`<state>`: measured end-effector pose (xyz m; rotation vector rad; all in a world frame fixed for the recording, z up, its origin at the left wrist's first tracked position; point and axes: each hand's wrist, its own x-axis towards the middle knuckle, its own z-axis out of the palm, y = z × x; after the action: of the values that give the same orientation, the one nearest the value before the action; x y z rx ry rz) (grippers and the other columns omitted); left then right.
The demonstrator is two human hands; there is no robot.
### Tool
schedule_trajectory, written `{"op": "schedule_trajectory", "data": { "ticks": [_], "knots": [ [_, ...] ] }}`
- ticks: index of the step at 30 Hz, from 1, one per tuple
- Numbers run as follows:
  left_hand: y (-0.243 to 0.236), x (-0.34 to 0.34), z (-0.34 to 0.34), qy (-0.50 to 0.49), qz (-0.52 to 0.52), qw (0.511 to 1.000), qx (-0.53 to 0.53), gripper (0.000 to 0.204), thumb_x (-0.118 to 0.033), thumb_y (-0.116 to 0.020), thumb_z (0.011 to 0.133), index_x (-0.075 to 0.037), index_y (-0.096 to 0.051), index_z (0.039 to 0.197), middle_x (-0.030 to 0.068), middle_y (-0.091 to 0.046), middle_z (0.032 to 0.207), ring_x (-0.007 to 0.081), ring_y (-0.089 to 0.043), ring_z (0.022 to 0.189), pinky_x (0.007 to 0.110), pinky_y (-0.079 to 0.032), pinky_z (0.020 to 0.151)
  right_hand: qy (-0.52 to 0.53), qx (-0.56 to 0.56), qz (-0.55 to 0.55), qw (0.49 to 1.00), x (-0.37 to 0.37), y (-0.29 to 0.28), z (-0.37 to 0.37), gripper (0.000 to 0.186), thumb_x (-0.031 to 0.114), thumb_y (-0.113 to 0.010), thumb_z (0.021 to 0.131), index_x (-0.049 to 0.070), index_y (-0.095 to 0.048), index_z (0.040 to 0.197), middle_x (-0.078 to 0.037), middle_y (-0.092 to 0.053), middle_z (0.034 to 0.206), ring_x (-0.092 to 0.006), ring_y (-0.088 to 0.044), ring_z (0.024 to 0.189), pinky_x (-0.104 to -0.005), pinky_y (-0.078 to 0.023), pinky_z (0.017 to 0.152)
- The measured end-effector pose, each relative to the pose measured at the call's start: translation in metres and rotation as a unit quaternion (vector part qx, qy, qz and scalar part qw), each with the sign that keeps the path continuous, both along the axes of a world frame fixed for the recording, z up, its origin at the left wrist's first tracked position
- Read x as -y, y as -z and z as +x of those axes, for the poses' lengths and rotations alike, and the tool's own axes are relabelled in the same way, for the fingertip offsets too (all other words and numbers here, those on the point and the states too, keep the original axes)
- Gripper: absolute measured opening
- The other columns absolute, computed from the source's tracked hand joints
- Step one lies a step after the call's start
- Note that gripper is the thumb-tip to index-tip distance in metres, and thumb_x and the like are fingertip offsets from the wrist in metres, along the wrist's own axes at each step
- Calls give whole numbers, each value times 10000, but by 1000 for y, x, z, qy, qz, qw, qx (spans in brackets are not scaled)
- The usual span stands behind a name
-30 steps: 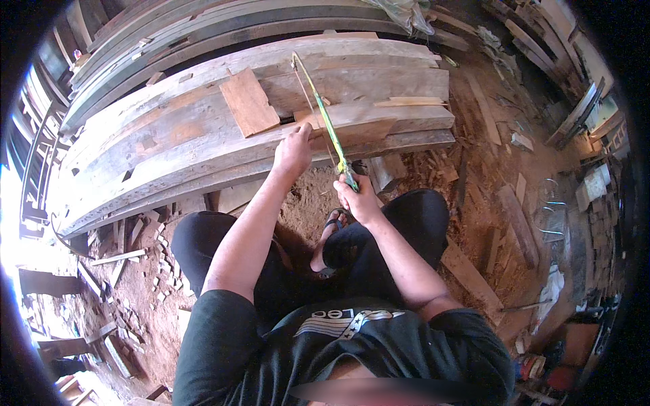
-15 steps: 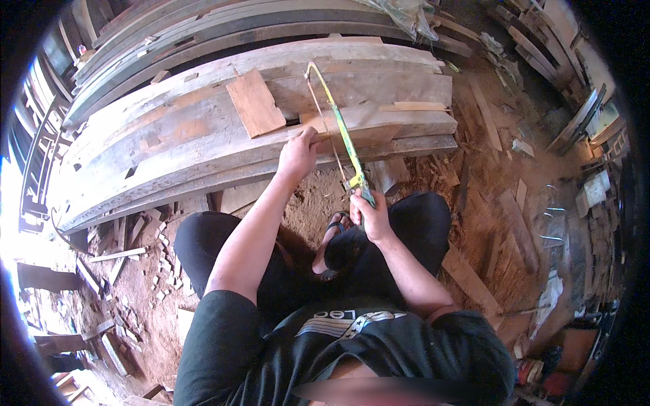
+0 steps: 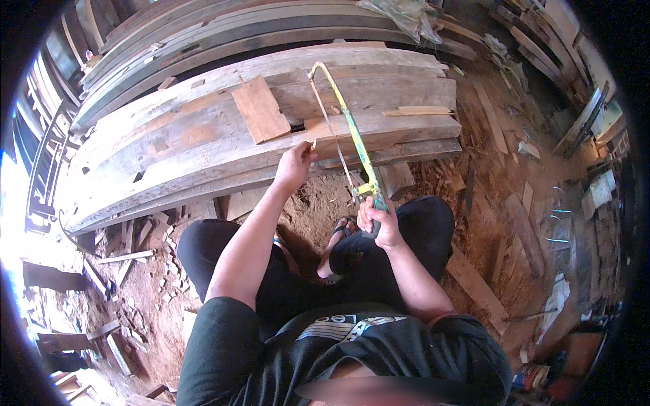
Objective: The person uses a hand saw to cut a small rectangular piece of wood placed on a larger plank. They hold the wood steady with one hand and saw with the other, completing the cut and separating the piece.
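My right hand (image 3: 380,222) is wrapped around the handle of a hacksaw (image 3: 359,142) with a worn yellow-green frame. The saw points away from me over the edge of a thick wooden beam (image 3: 203,150), its thin blade on the left side. My left hand (image 3: 294,166) is closed at the beam's near edge, left of the blade. A small pale piece (image 3: 313,144) shows at its fingertips, too small to tell its kind. Just beyond that hand, a flat reddish-brown board (image 3: 261,111) lies on the beams.
A thin wood strip (image 3: 418,111) lies at the beams' right end. More long planks (image 3: 223,37) are stacked behind. Small cut wood blocks (image 3: 172,271) litter the dirt floor at left, and loose boards (image 3: 477,287) lie at right. Crumpled plastic sheeting (image 3: 406,19) rests at the far side.
My right hand has drawn the hacksaw slightly toward me and to the right. My left hand has come back a little from the beam's edge, with a small pale piece now showing at its fingertips.
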<state>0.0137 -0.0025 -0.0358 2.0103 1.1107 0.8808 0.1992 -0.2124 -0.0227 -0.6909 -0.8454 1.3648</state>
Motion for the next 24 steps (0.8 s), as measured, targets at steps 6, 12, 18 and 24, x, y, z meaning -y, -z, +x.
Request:
{"op": "schedule_trajectory", "data": {
  "ticks": [6, 12, 18, 24],
  "knots": [
    [-29, 10, 4, -34, 100, 990, 89, 164, -85, -662, 934, 14, -630, 1061, 179, -662, 958, 338, -666, 921, 390, -508, 823, -68, -86, 69, 992, -2, -10, 9, 389, 406, -630, 899, 119, -435, 724, -2, -397, 560, -124, -385, 489, -302, -346, 545],
    [-57, 25, 5, -65, 177, 974, 124, 155, -84, -656, 936, 16, -633, 1051, 167, -622, 938, 348, -614, 845, 403, -488, 739, -103, -185, 80, 974, 0, -22, 18, 434, 445, -635, 885, 133, -410, 685, 11, -381, 550, -119, -366, 471, -300, -324, 542],
    [-68, 36, 6, -68, 194, 970, 127, 138, -69, -634, 952, 12, -632, 1064, 159, -598, 919, 335, -610, 824, 400, -490, 723, -126, -253, 76, 956, 3, -25, 25, 444, 458, -628, 886, 137, -405, 675, 28, -371, 540, -104, -389, 479, -291, -352, 540],
    [-63, 33, 5, -66, 198, 973, 94, 205, -129, -637, 964, -2, -608, 1123, 191, -635, 946, 384, -639, 866, 416, -504, 750, -141, -268, 67, 951, 1, -21, 23, 441, 453, -640, 872, 134, -409, 674, 22, -387, 548, -110, -390, 484, -291, -347, 542]
  ]
}}
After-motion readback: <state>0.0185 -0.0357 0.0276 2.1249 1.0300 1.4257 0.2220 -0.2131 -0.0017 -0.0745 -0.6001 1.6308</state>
